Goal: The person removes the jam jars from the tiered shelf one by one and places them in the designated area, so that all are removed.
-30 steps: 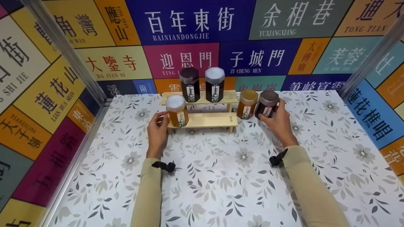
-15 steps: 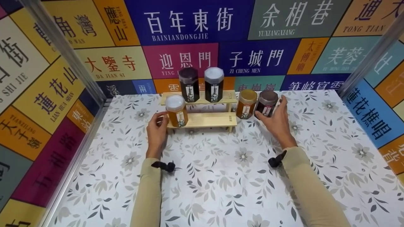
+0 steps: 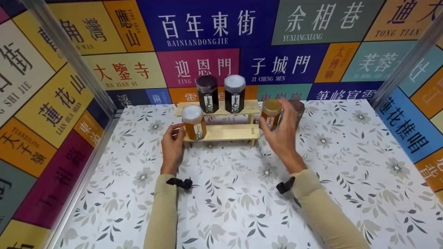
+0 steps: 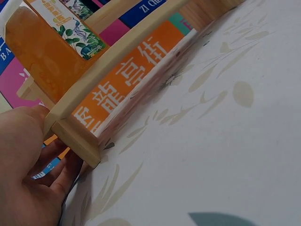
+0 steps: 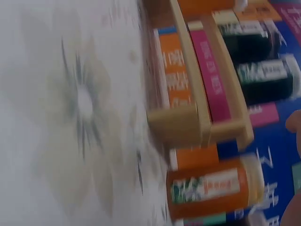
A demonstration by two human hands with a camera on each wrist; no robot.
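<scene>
My left hand (image 3: 172, 147) pinches the left end of a two-step wooden rack (image 3: 230, 131); in the left wrist view the thumb lies against the lower shelf's end (image 4: 70, 101), with fingers beneath. An amber jar with a white lid (image 3: 193, 122) stands on that shelf's left. My right hand (image 3: 284, 136) hovers at an amber jar with a yellowish lid (image 3: 272, 108), thumb and fingers spread about it. The right wrist view shows that amber jar (image 5: 209, 188) beside the rack, with a gap to the visible fingers. Behind this hand, a brown-lidded dark jar (image 3: 298, 109) is partly hidden.
On the upper step stand two dark jars, one with a dark lid (image 3: 207, 93) and one with a white lid (image 3: 235, 93). A flower-patterned white tabletop (image 3: 221, 193) lies beneath. Behind the rack rises a colourful lettered wall (image 3: 207, 26).
My right hand has left the brown-lidded dark jar and moved left to the yellowish-lidded amber jar. My left hand stays at the rack's left end.
</scene>
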